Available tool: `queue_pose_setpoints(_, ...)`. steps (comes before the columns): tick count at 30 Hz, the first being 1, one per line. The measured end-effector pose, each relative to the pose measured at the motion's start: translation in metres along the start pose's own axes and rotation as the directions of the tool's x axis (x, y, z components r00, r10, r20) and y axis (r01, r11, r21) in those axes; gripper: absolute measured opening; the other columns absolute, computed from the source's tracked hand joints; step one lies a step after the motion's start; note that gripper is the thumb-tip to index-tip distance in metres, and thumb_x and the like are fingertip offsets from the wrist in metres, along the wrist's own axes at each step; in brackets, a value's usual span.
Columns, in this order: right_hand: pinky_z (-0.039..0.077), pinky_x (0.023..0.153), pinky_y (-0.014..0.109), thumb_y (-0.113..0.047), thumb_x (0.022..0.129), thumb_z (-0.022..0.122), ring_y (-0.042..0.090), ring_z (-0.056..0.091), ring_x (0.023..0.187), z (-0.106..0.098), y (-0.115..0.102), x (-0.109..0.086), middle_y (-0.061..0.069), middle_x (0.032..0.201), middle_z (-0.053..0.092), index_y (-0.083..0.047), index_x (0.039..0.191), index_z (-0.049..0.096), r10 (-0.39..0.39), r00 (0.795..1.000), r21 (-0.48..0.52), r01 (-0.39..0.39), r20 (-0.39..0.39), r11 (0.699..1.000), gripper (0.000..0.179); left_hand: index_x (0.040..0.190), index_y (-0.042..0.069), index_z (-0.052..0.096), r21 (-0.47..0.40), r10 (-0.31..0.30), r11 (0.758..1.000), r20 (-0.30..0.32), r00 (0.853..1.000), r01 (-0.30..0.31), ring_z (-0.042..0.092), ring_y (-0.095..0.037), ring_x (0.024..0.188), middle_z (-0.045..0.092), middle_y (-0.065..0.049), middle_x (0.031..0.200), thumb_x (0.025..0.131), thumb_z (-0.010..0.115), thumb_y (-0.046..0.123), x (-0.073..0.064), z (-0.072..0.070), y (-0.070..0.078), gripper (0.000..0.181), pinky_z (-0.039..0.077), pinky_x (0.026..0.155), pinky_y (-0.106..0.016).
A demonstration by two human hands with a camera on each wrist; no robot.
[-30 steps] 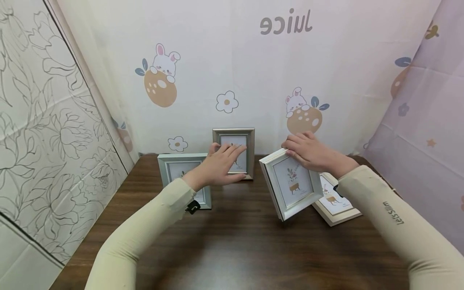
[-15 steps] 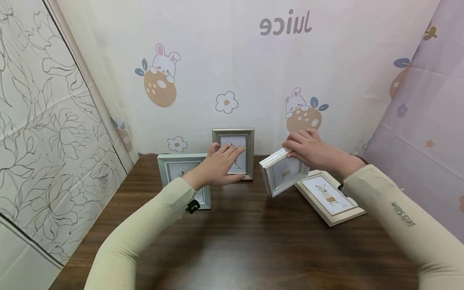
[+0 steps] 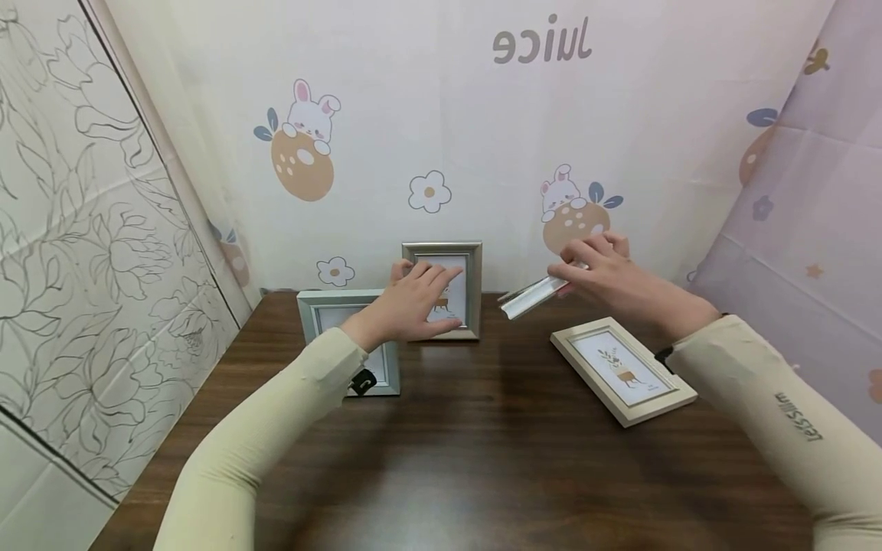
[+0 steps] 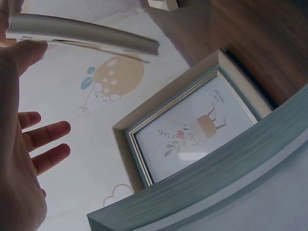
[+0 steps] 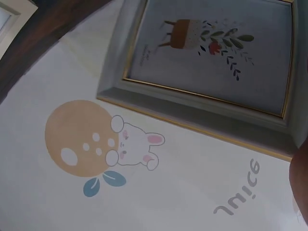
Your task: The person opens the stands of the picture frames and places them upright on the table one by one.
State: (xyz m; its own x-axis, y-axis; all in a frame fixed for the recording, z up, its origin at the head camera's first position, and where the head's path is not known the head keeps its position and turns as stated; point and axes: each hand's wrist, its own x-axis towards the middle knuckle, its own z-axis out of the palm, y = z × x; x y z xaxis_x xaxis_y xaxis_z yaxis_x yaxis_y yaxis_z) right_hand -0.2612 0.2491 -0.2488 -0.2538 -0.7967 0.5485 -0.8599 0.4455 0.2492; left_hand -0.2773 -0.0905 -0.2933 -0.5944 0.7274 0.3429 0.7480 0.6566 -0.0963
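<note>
"Gripping one end only, your right hand (image 3: 601, 272) holds the silver frame (image 3: 534, 297), seen nearly edge-on from the head; the right wrist view shows its printed face."

"Where does it sit, and how do your fingers lie?"

"It seems raised off the table (image 3: 482, 459), toward the back, right of the champagne frame (image 3: 456, 300). Your right fingers curl over the end and pinch it. Your left hand (image 3: 413, 306) holds nothing, its fingers spread and thumb apart."

"What could fail in your right hand?"

"The free end probably weighs against that pinch: should your grip loosen, it may swing down and knock a corner on the wood."

"And around it?"

"Your left hand hangs before the upright champagne frame, your wrist across the green frame (image 3: 329, 315), which also stands; a careless sweep could topple either. Whether legs prop them from behind, you cannot tell. The cream frame (image 3: 620, 366) lies face up, close under your right wrist, so a dropped forearm might shove it."

"Beyond these?"

"Your printed curtain (image 3: 482, 145) backs the scene."
</note>
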Motion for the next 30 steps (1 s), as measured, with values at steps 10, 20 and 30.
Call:
queue_pose_setpoints(10, 0.019, 0.085, 0.060, -0.042, 0.107, 0.029, 0.038, 0.041, 0.097, -0.013, -0.010, -0.008, 0.012, 0.105, 0.050, -0.013, 0.115, 0.060, -0.002, 1.000, -0.039, 0.001, -0.013, 0.999, 0.043, 0.154, 0.010, 0.032, 0.009, -0.058, 0.998, 0.012, 0.998, 0.058, 0.039, -0.024, 0.122, 0.048, -0.006, 0.140, 0.096, 0.056, 0.054, 0.007, -0.014, -0.002, 0.077, 0.018, 0.098, -0.054)
queue_pose_setpoints(20, 0.016, 0.084, 0.065, -0.039, 0.109, 0.032, 0.043, 0.040, 0.099, -0.021, -0.016, -0.009, 0.020, 0.108, 0.051, -0.014, 0.119, 0.060, -0.016, 0.994, -0.070, 0.009, -0.106, 0.998, 0.039, 0.155, 0.012, 0.029, 0.010, -0.137, 0.991, -0.012, 0.991, 0.137, 0.037, -0.025, 0.128, 0.048, -0.007, 0.140, 0.097, 0.053, 0.055, 0.013, -0.029, -0.012, 0.076, 0.015, 0.101, -0.056)
queue_pose_setpoints(30, 0.017, 0.086, 0.063, -0.039, 0.108, 0.036, 0.041, 0.042, 0.102, -0.019, -0.020, -0.001, 0.016, 0.108, 0.051, -0.014, 0.121, 0.063, -0.043, 0.990, -0.060, 0.035, -0.133, 0.998, 0.039, 0.155, 0.012, 0.028, 0.017, -0.160, 0.987, -0.012, 0.987, 0.160, 0.037, -0.025, 0.126, 0.048, -0.006, 0.139, 0.099, 0.052, 0.051, 0.014, -0.037, -0.017, 0.073, 0.015, 0.099, -0.055)
